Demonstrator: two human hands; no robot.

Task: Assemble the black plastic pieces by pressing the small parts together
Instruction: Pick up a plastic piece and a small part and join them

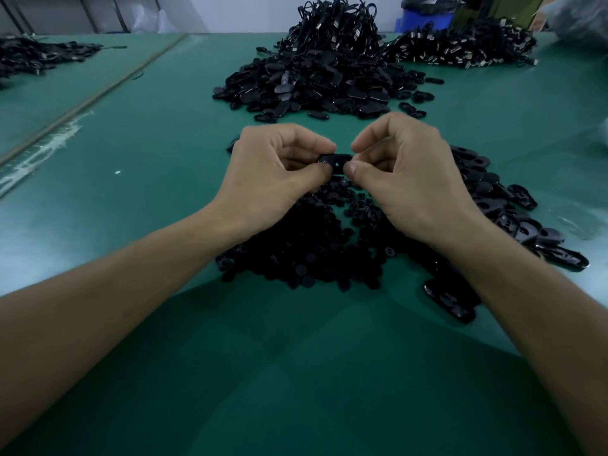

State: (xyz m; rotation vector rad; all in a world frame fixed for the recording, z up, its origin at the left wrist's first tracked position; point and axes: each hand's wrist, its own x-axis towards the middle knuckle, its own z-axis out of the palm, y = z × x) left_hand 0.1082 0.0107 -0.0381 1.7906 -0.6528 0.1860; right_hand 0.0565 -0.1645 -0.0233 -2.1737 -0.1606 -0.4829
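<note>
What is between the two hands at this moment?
In the head view, one black oval piece spans the gap, its ends pinched by the left hand and the right hand.

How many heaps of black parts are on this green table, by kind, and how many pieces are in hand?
Round-bit heap: 1
Oval-shell heaps: 2, far middle and near right
Cable heaps: 2, far middle and far right
Far-left heap, kind unclear: 1
Shell pinched by left hand and right hand: 1
Total: 7
</note>
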